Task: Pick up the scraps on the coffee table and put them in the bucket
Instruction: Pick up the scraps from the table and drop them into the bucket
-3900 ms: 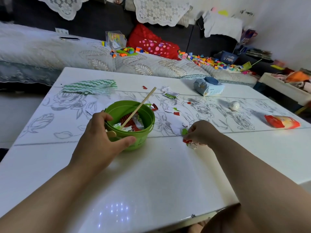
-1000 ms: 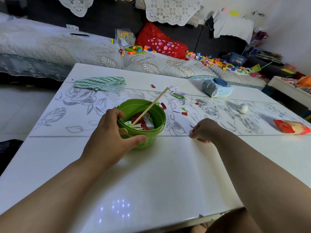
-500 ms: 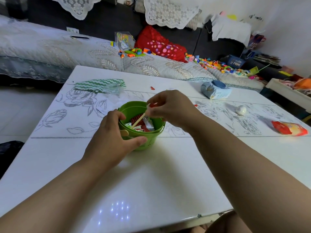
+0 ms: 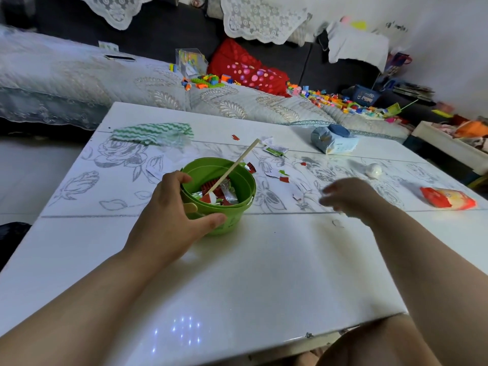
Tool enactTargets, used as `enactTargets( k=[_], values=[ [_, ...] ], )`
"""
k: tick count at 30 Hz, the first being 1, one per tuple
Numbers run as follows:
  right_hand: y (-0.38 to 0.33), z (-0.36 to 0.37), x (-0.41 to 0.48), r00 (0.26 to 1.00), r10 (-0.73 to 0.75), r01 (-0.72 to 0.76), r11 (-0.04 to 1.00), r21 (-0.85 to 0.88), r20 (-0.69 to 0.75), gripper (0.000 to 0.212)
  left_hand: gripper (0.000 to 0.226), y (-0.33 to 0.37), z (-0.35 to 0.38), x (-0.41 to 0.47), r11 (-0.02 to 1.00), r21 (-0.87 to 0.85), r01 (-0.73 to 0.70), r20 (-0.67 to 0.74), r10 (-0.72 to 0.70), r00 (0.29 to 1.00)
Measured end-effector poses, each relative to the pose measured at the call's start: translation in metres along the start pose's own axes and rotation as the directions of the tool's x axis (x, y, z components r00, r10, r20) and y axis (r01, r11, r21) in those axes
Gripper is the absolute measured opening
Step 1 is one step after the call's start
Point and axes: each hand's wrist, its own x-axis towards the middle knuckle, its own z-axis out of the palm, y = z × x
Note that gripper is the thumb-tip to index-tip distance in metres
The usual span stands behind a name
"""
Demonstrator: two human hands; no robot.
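A green bucket (image 4: 244,191) stands on the white coffee table (image 4: 237,273), filled with red, white and foil scraps, and a wooden stick (image 4: 239,163) leans out of it. My left hand (image 4: 174,217) grips the bucket's near rim and side. My right hand (image 4: 348,198) hovers low over the table to the right of the bucket, blurred, fingers loose and holding nothing I can see. Small red, white and green scraps (image 4: 282,177) lie just beyond the bucket, with more paper bits (image 4: 274,149) farther back and a white scrap (image 4: 297,195) near my right hand.
A green-striped cloth (image 4: 151,133) lies at the table's back left. A blue tissue pack (image 4: 332,140), a white ball (image 4: 373,170) and a red snack bag (image 4: 447,198) sit at the right. A sofa with toy blocks (image 4: 208,80) runs behind the table.
My right hand came from the table with scraps, went over the bucket half a second ago, and has swung back right, low over the table. My left hand has stayed on the bucket.
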Motion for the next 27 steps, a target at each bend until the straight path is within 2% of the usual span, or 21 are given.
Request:
enactTargets(
  k=[4,7,10,13,17,19,22,25,27],
  values=[
    [0.054,0.018,0.002,0.988,0.15,-0.148,0.988,-0.051,0.046,0.048,0.086,0.001,0.0,0.0,1.0,-0.023,0.003,0.004,-0.003,1.0],
    [0.065,0.029,0.006,0.985,0.171,-0.171,0.983,-0.069,0.003,0.039,0.09,0.001,-0.001,0.0,1.0,-0.031,-0.005,-0.007,0.005,1.0],
    [0.067,0.029,0.009,0.978,0.209,-0.209,0.977,0.031,-0.012,0.011,0.093,0.0,0.0,0.0,0.999,-0.043,-0.016,-0.007,0.015,1.0],
    [0.067,0.026,0.009,0.977,0.212,-0.214,0.972,0.099,0.022,0.032,0.095,0.0,0.001,0.0,0.998,-0.057,-0.027,-0.008,0.026,1.0],
    [0.047,0.035,0.016,0.989,0.144,-0.131,0.937,0.324,-0.018,0.017,0.095,0.0,0.001,0.0,0.998,-0.063,-0.028,-0.013,0.027,1.0],
    [0.03,0.042,0.025,0.99,0.137,-0.111,0.905,0.411,-0.034,0.022,0.097,-0.001,0.0,0.002,0.998,-0.066,-0.018,-0.014,0.017,1.0],
    [0.006,0.05,0.039,0.99,0.125,-0.137,0.853,0.503,0.057,0.037,0.1,-0.002,-0.001,0.004,0.996,-0.085,-0.001,-0.018,0.0,1.0],
    [-0.007,0.055,0.052,0.991,0.132,-0.133,0.917,0.376,0.029,0.045,0.095,-0.004,0.001,0.005,0.997,-0.079,0.0,-0.015,-0.001,1.0],
    [-0.013,0.055,0.055,0.989,0.148,-0.148,0.945,0.293,0.023,0.033,0.094,-0.005,0.001,0.005,0.997,-0.078,-0.001,-0.011,0.0,1.0]
  ],
)
